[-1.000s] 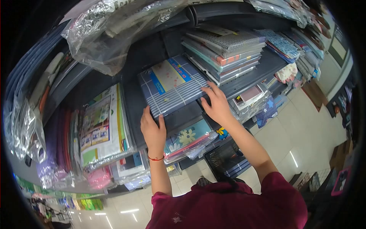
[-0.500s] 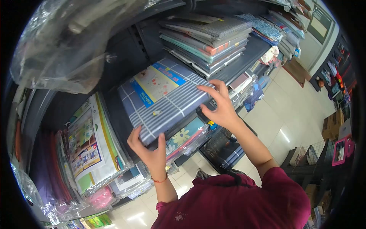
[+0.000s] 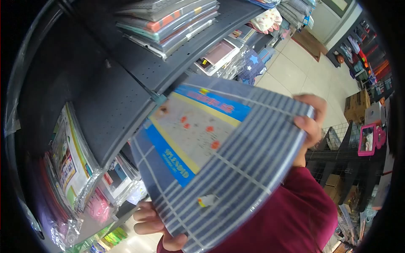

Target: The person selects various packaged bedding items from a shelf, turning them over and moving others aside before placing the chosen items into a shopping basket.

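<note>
A large flat package (image 3: 236, 164) in clear wrap, with blue-grey checks and stripes and a blue and yellow label, is held up off the shelf, close to the camera. My left hand (image 3: 158, 227) grips its lower left corner, thumb on top. At the upper right edge, my right hand (image 3: 312, 120) has its fingers bent over the package. The package hides part of my maroon shirt and the palms of both hands.
The dark metal shelf (image 3: 122, 92) lies behind the package, with a stack of wrapped flat packs (image 3: 168, 25) at the top. Other wrapped packs (image 3: 69, 164) stand at left. At right are a tiled floor (image 3: 295, 69), a cardboard box (image 3: 357, 107) and a pink-framed item (image 3: 368, 139).
The checked package has been lifted off the shelf and brought toward my body, both hands moving with it. The view has shifted, and the stack now appears further up and left.
</note>
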The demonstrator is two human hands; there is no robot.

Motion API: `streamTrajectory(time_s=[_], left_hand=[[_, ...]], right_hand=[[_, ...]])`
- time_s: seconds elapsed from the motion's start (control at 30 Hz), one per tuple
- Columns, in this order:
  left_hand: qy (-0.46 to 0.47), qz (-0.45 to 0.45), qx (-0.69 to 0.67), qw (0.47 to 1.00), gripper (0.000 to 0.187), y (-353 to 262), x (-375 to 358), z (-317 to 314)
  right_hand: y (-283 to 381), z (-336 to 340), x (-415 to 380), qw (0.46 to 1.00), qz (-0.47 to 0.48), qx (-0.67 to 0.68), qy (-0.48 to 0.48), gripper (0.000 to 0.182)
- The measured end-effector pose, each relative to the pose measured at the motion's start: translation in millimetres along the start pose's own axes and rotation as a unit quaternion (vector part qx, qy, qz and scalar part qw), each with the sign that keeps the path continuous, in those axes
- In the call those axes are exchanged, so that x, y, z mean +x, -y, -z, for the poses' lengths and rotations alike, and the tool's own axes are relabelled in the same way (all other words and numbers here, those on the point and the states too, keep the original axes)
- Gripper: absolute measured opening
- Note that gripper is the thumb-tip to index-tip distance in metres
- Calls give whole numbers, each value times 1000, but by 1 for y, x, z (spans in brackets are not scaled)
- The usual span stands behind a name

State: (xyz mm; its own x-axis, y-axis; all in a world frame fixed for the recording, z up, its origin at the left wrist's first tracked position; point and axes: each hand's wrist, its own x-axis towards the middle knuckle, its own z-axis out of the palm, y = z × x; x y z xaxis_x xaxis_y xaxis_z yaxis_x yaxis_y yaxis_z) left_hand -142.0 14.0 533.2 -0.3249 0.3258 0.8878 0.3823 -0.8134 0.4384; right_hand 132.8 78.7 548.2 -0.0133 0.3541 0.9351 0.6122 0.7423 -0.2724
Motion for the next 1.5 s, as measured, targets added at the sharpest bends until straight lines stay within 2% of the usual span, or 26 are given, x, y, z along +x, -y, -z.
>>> streamTrajectory(time_s=[0.03, 0.07, 0.17, 0.23, 0.27, 0.3, 0.43, 0.53, 0.63, 0.67, 0.77, 0.83, 0.87, 0.97, 1.03, 1.1, 1.17, 1.3, 1.37, 1.4, 1.5], left_hand=[[12, -1, -45, 999, 20, -8, -2, -8], [39, 14, -8, 999, 12, -16, -9, -16], [176, 46, -32, 983, 25, -2, -39, -36], [274, 117, -20, 954, 33, 13, -58, -60], [329, 160, 54, 929, 38, 18, -69, -75], [332, 254, 61, 907, 42, 27, -91, -88], [439, 364, 177, 802, 35, 106, -235, -78], [447, 448, 227, 741, 35, 157, -351, -58], [477, 466, 254, 701, 44, 184, -430, -48], [501, 499, 244, 663, 45, 190, -453, -45], [530, 501, 253, 636, 55, 194, -517, -31], [520, 521, 237, 634, 54, 195, -519, -32], [515, 525, 230, 637, 53, 199, -513, -35], [547, 498, 229, 633, 47, 200, -512, -32], [572, 506, 245, 597, 43, 189, -477, -39], [555, 469, 221, 650, 40, 178, -450, -34], [577, 481, 204, 628, 36, 170, -430, -25], [576, 474, 167, 644, 35, 152, -375, -5], [589, 471, 149, 640, 36, 144, -348, 7], [590, 451, 139, 655, 35, 145, -344, 14], [546, 441, 78, 708, 37, 160, -328, 29]], right_hand=[[-2, 16, -9, 1000, -17, -10, -3, 24], [-4, 33, -18, 999, -33, -20, -5, 26], [-38, 58, -30, 990, -80, -74, 94, 34], [-76, 58, -60, 970, -167, -41, 174, 44], [-95, 53, -82, 957, -202, -36, 206, 47], [-115, 44, -110, 948, -234, 1, 217, 48], [-178, 4, -268, 888, -352, 49, 290, 42], [-192, -25, -357, 842, -395, 57, 362, 43], [-209, -45, -433, 792, -451, 43, 409, 41], [-212, -51, -449, 786, -462, 41, 409, 41], [-224, -61, -498, 785, -451, 1, 426, 43], [-227, -67, -510, 791, -412, -56, 449, 44], [-228, -67, -510, 778, -428, -54, 457, 45], [-219, -67, -502, 774, -361, -144, 500, 47], [-215, -59, -494, 766, -393, -110, 497, 49], [-206, -49, -485, 764, -411, -105, 486, 48], [-194, -33, -477, 753, -419, -98, 498, 44], [-158, -4, -451, 749, -404, -114, 514, 34], [-144, 6, -446, 727, -427, -113, 526, 34], [-134, 7, -439, 714, -440, -113, 533, 33], [-117, 2, -413, 756, -437, -63, 484, 35]])
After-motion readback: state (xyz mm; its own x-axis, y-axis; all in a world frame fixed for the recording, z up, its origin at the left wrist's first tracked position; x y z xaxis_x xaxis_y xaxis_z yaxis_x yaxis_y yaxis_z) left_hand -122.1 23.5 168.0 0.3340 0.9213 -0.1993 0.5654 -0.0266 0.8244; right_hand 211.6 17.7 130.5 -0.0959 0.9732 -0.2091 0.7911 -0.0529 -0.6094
